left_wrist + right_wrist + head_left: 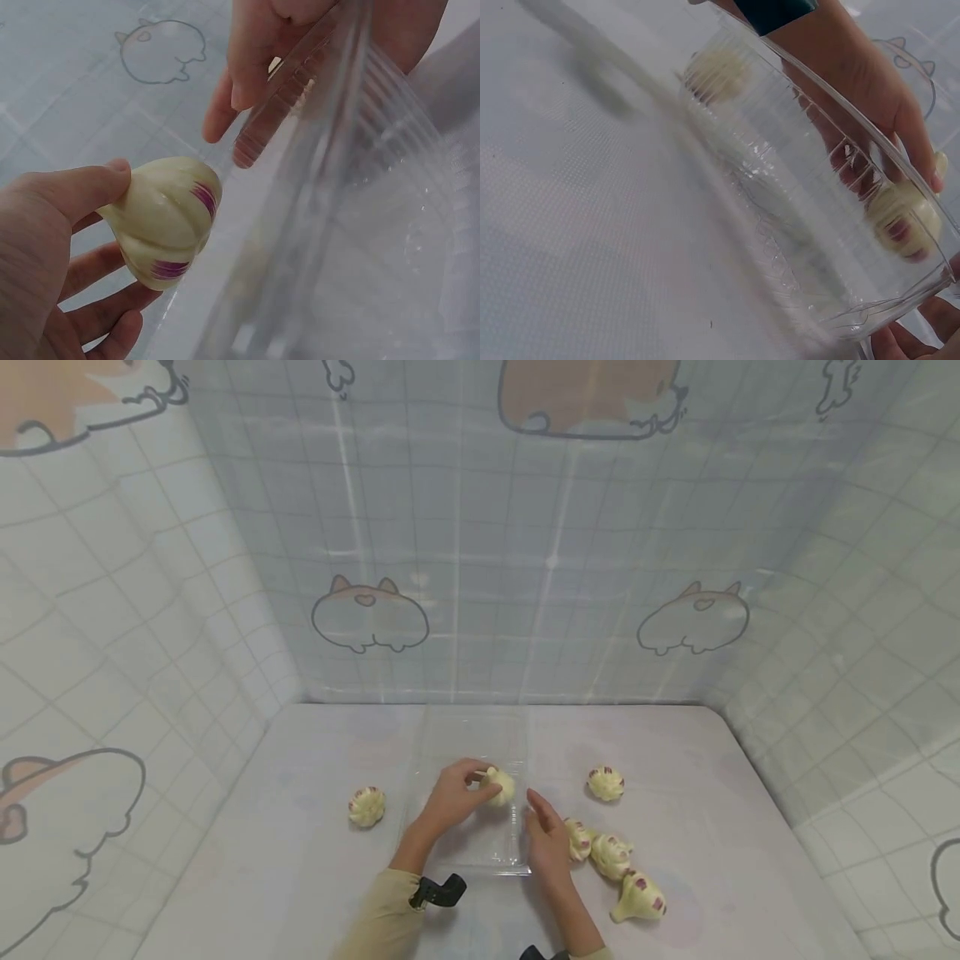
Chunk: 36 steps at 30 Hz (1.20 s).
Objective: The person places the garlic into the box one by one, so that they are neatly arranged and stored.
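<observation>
My left hand (455, 795) pinches a pale garlic bulb (169, 217) with purple streaks between thumb and fingers, above a clear plastic box (480, 852) with its lid (472, 731) folded open toward the back. In the head view the bulb's stem points up and left. Along the box's right wall stands my right hand (549, 843), its fingers loosely extended and nothing gripped. Whether those fingers touch the wall, I cannot tell. Just right of that hand lies a garlic bulb (578, 840), partly hidden by it.
A single garlic bulb (367, 807) lies left of the box. On the right are another bulb (605, 783) farther back, one (612, 857) close to the right hand, and one (640, 897) nearer the front. Patterned tile-print curtains (540, 527) enclose the white table (315, 877).
</observation>
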Motion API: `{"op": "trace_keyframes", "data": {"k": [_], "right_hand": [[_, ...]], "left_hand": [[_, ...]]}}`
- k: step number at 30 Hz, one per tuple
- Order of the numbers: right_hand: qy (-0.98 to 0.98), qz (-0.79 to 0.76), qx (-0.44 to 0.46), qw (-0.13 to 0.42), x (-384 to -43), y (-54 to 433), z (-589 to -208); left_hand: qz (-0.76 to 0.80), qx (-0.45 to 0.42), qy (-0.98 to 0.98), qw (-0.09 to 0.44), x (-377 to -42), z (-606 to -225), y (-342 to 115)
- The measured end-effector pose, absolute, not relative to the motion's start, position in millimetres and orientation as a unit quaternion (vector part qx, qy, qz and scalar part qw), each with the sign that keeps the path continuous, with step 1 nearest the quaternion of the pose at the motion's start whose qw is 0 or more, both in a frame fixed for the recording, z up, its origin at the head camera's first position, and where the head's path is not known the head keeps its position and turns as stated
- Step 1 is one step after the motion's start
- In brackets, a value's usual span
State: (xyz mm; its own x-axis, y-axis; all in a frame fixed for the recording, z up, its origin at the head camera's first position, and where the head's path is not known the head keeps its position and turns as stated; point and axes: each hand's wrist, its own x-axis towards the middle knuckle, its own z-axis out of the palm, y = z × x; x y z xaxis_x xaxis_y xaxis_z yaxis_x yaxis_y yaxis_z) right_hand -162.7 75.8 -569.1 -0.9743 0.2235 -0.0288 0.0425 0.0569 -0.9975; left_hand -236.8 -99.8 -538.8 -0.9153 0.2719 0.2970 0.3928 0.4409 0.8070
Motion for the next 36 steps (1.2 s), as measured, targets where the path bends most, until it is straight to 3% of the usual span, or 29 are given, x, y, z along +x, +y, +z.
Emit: {"op": "trace_keyframes", "data": {"k": [36], "right_hand": [[-0.720, 0.683, -0.105, 0.061, -164.2, 74.8, -574.1]], "left_hand": [[-0.492, -0.194, -0.849, 0.011, -232.1, -555.7, -91.2]]}}
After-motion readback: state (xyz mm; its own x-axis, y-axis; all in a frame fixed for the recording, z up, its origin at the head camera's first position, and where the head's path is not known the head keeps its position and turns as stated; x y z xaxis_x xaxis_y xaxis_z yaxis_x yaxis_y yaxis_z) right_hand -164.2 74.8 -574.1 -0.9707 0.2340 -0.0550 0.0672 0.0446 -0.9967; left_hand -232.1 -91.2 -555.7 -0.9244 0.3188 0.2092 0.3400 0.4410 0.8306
